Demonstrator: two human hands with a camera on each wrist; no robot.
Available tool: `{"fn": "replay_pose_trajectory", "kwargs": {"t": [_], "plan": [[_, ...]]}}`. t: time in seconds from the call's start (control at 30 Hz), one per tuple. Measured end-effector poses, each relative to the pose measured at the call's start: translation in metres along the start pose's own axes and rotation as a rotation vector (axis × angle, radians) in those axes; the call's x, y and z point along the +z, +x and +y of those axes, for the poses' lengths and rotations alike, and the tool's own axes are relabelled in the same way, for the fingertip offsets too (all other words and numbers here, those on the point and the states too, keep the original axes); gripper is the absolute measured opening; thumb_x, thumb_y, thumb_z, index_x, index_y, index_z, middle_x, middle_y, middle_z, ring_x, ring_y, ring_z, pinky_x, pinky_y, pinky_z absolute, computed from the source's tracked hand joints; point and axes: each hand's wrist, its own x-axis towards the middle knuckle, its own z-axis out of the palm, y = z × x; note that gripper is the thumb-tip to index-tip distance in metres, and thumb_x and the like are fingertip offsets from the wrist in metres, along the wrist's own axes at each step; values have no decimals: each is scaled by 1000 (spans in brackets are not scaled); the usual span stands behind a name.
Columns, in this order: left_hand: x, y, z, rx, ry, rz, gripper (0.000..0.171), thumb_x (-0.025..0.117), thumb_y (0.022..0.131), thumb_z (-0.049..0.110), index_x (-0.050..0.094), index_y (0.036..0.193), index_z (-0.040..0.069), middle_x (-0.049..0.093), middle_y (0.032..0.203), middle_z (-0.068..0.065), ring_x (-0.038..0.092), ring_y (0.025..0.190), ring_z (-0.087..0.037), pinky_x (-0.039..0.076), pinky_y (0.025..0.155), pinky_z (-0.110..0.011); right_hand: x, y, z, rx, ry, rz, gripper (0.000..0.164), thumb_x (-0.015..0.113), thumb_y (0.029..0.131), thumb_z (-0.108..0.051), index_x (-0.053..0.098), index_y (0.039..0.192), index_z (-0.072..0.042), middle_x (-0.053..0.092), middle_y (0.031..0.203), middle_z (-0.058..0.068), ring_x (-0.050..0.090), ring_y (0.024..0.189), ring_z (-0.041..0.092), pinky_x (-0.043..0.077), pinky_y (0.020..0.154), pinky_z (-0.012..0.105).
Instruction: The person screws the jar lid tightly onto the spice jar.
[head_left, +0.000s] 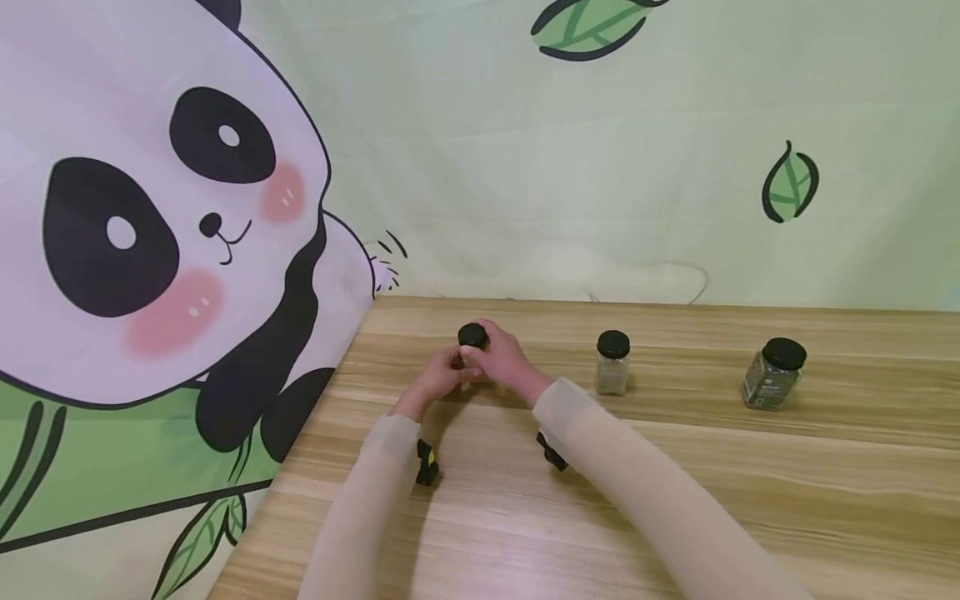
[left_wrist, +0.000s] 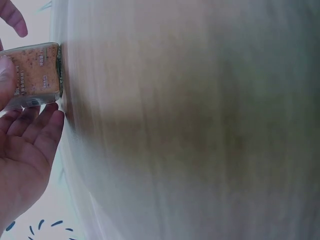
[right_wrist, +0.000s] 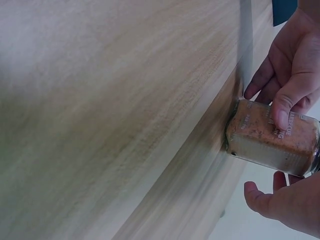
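A square glass seasoning jar [right_wrist: 260,130] of orange-brown powder, with a black lid [head_left: 472,335], stands upright on the wooden table, its base right at the surface. My left hand [head_left: 441,375] grips the jar's body; in the right wrist view its thumb [right_wrist: 283,112] lies across the printed label. Fingers of the left hand [left_wrist: 30,155] reach along the jar's side in the left wrist view. Up at the lid, my right hand [head_left: 504,358] holds on with the thumb in front and the fingers behind. Some right fingers [right_wrist: 257,197] hang off the glass.
To the right stand a clear jar with a black lid [head_left: 612,360] and, farther right, a dark-labelled black-lidded jar [head_left: 772,375]. A cloth backdrop with a panda [head_left: 187,250] borders the table [head_left: 480,517] behind and at left. Small black devices [head_left: 426,463] sit at the wrists.
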Motion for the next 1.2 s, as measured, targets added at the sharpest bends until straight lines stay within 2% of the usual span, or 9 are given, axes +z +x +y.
{"fn": "replay_pose_trajectory", "kwargs": {"t": [0.5, 0.7, 0.9, 1.0, 1.2], "plan": [[0, -2, 3, -33, -4, -23, 47, 63, 102, 14, 52, 145, -2, 60, 144, -25, 59, 131, -37, 47, 113, -47, -4, -2, 4, 69, 79, -50, 55, 67, 101, -25, 48, 149, -6, 58, 148, 21, 53, 140, 37, 42, 118, 51], [-1, -1, 2, -34, -9, -16, 42, 63, 102, 13, 54, 140, -3, 61, 141, -26, 60, 128, -38, 47, 112, -47, -8, -5, 7, 81, 68, -97, 62, 69, 99, -27, 46, 152, -5, 52, 154, 21, 49, 143, 39, 40, 119, 53], [-1, 1, 1, -32, 3, -16, 45, 61, 102, 10, 51, 143, -4, 56, 147, -27, 54, 137, -41, 43, 117, -50, -13, -12, 7, 71, 40, -104, 75, 72, 97, -22, 33, 159, -4, 43, 160, 22, 44, 146, 41, 40, 119, 54], [-1, 0, 0, -25, 17, -18, 47, 63, 101, 11, 51, 144, -4, 55, 148, -27, 53, 139, -42, 41, 119, -51, -17, -17, 7, 90, 70, -109, 82, 73, 96, -21, 26, 161, -3, 37, 163, 24, 43, 147, 42, 40, 119, 54], [-2, -2, -2, 14, 29, -19, 50, 65, 99, 10, 50, 144, -4, 58, 144, -28, 55, 136, -43, 41, 118, -52, -27, -27, 10, 109, 102, -160, 86, 74, 95, -25, 24, 162, -6, 36, 163, 25, 43, 146, 44, 44, 116, 54]]}}
